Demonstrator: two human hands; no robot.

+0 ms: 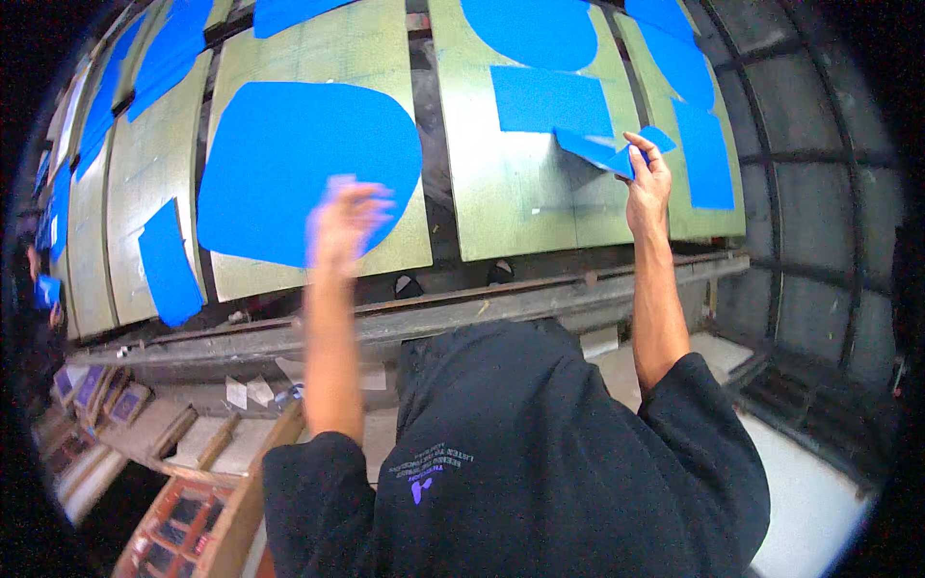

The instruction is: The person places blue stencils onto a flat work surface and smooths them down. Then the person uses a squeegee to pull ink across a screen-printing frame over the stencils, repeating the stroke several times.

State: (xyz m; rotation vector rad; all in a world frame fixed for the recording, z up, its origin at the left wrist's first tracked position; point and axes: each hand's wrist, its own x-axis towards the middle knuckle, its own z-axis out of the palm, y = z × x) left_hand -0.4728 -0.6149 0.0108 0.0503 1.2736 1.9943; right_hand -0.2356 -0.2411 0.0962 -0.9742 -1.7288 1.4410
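My right hand [649,181] pinches a small blue sheet piece [593,152], thumb and fingers closed on its folded end. The piece hangs tilted over a greenish-yellow panel [511,212], its far end near a blue rectangular piece [552,99] lying there. My left hand [342,226] is smeared by motion over the near right part of a large rounded blue sheet [289,164]. That sheet lies flat on another greenish panel [376,58]. Whether the left hand touches it, or holds anything, cannot be made out.
More blue pieces, such as a narrow strip [171,265] and an upright rectangle [704,154], lie on neighbouring panels with dark gaps between. A grey ledge [462,318] runs along the near edge. A wooden rack [183,520] stands lower left. Another person's hand [56,313] is at far left.
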